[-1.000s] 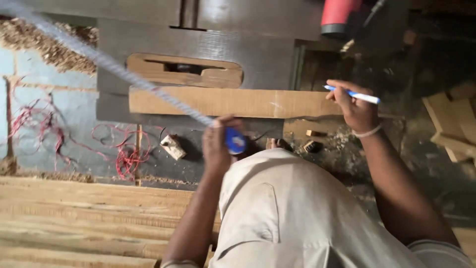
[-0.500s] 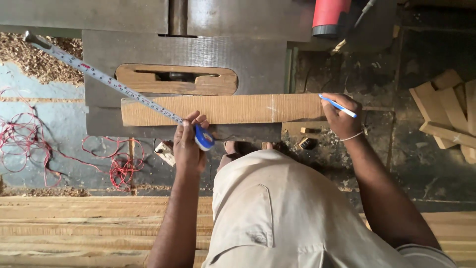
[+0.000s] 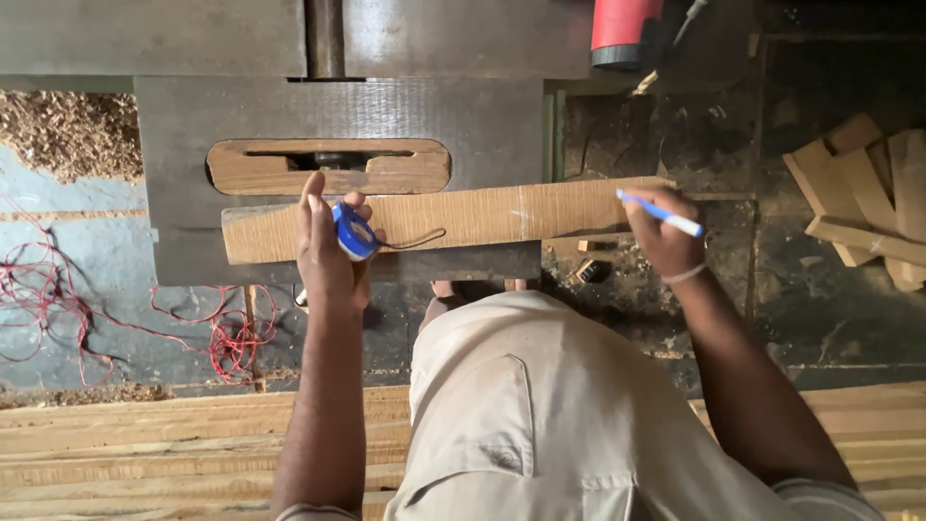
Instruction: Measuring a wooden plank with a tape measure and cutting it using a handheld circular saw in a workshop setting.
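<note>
Measuring up a plank at the saw table

Left hand (image 3: pixel 328 253) grips a blue tape measure (image 3: pixel 354 232) on the plank (image 3: pixel 463 220); right hand (image 3: pixel 664 236) pinches a blue pen (image 3: pixel 661 212) (red tool (image 3: pixel 625 31) above).

Plank (image 3: pixel 463 217) across machine table (image 3: pixel 289 111); offcuts (image 3: pixel 868 198) far right, boards (image 3: pixel 145 444) nearest.

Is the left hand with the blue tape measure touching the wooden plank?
Touching. The head view shows the left hand, gripping the blue tape measure, lying flat across the wooden plank with no gap.
</note>
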